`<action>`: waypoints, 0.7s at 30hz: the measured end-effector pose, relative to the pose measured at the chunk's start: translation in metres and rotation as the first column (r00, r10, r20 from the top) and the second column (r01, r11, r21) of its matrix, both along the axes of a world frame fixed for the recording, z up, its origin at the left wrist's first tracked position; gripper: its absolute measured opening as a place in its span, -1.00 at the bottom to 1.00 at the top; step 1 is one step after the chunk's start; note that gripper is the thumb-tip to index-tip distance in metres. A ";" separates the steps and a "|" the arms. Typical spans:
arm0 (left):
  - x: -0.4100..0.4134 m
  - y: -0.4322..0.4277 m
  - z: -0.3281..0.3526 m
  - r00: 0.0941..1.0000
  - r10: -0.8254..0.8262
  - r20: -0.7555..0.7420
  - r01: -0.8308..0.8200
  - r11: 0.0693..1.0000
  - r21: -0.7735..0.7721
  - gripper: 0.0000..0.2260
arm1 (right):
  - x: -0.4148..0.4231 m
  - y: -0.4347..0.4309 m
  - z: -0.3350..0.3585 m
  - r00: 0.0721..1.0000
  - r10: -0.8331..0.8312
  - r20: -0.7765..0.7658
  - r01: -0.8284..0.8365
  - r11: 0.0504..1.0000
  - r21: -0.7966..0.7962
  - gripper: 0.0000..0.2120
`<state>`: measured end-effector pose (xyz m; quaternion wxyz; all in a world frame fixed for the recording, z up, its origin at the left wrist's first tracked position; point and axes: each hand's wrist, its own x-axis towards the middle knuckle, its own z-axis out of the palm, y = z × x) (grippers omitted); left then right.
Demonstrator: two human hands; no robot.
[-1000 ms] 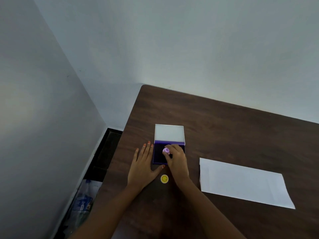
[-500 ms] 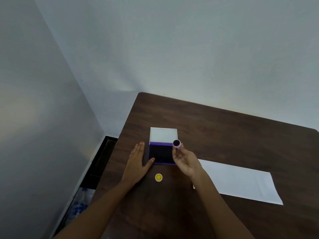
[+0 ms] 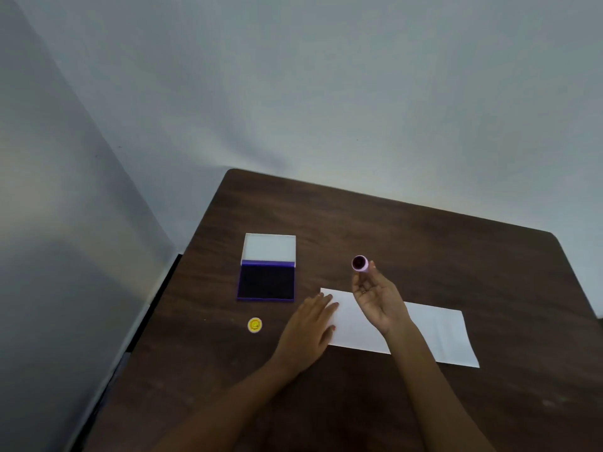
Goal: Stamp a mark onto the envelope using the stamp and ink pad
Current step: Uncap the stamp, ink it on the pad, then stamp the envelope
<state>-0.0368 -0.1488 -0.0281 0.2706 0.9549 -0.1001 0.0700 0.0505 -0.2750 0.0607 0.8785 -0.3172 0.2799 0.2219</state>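
A white envelope (image 3: 434,331) lies flat on the dark wooden table (image 3: 424,243). My right hand (image 3: 378,298) hovers above the envelope's left part, palm up, pinching a small pink round stamp (image 3: 360,263) at the fingertips with its dark inked face turned toward me. My left hand (image 3: 310,327) rests flat, fingers spread, on the envelope's left end. Left of the envelope, the purple ink pad (image 3: 266,282) lies open with its white lid (image 3: 269,247) folded back.
A small yellow round cap with a smiley (image 3: 255,324) lies on the table below the ink pad. The table's left edge drops to a dark gap by the grey wall. Bare wood stretches behind and to the right of the envelope.
My right hand lifted the stamp off the ink pad, turned its face up and carried it right over the envelope. My left hand slid from beside the pad onto the envelope's left end.
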 end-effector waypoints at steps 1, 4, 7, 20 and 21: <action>0.002 -0.013 -0.001 1.000 -0.014 0.004 0.014 1.000 0.021 -0.56 | 0.002 -0.008 -0.001 1.000 -0.003 0.001 0.003 1.000 -0.029 -0.91; 0.008 -0.042 -0.004 1.000 -0.016 -0.011 0.017 0.995 0.103 -0.51 | 0.005 -0.022 -0.007 0.999 0.028 0.023 -0.025 0.992 -0.121 -0.91; 0.010 -0.053 -0.010 0.998 -0.015 -0.058 0.024 0.988 0.154 -0.47 | 0.006 -0.025 -0.016 0.994 0.095 0.056 -0.078 0.964 -0.253 -0.88; 0.007 -0.054 -0.027 0.995 -0.043 0.095 0.033 0.994 0.106 -0.59 | -0.005 0.011 -0.064 0.804 0.579 0.133 -0.037 0.272 -0.961 -0.82; 0.007 -0.054 -0.028 0.995 -0.039 0.090 0.029 0.993 0.115 -0.58 | -0.006 0.013 -0.067 0.795 0.594 0.122 -0.036 0.247 -0.968 -0.81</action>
